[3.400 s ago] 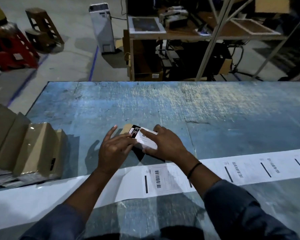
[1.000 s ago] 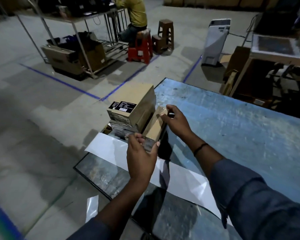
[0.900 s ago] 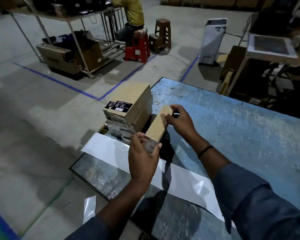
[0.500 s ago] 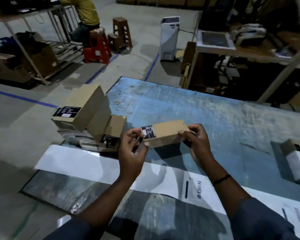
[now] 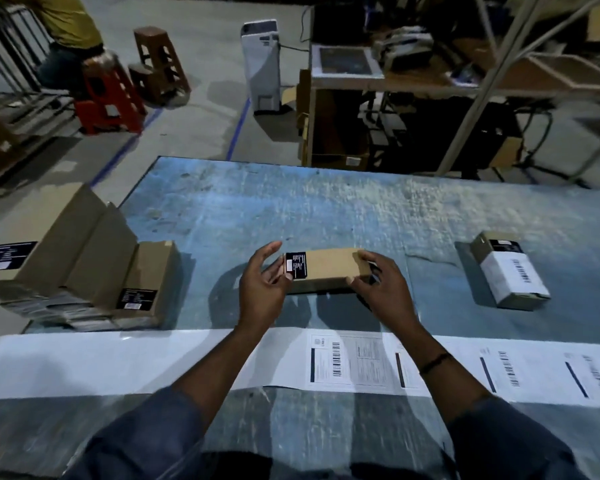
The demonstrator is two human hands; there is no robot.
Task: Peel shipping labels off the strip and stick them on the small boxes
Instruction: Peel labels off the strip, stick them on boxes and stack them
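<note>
Blue paint, worn and scratched, covered the surface point(image 5: 326, 209), and a long white label strip point(image 5: 118, 362) lay flat along its near edge, blank at the left and carrying printed barcode labels point(image 5: 347, 362) from the middle rightward. Brown cardboard boxes point(image 5: 84, 258) stood grouped at the left edge, some leaning, two showing black stickers. Well apart at the right, a labelled box point(image 5: 510, 275) lay on the surface with a white barcode label wrapped over it. Near the centre, beyond the strip, the small box point(image 5: 329, 268) was held lengthwise between both hands, its shadow falling on the surface below. The right hand point(image 5: 385, 289) clasped its right end with thumb and curled fingers. The left hand point(image 5: 260, 289) curled its fingers against the left end, thumb raised clear. A black sticker point(image 5: 296, 265) sat on top at that left end.
</note>
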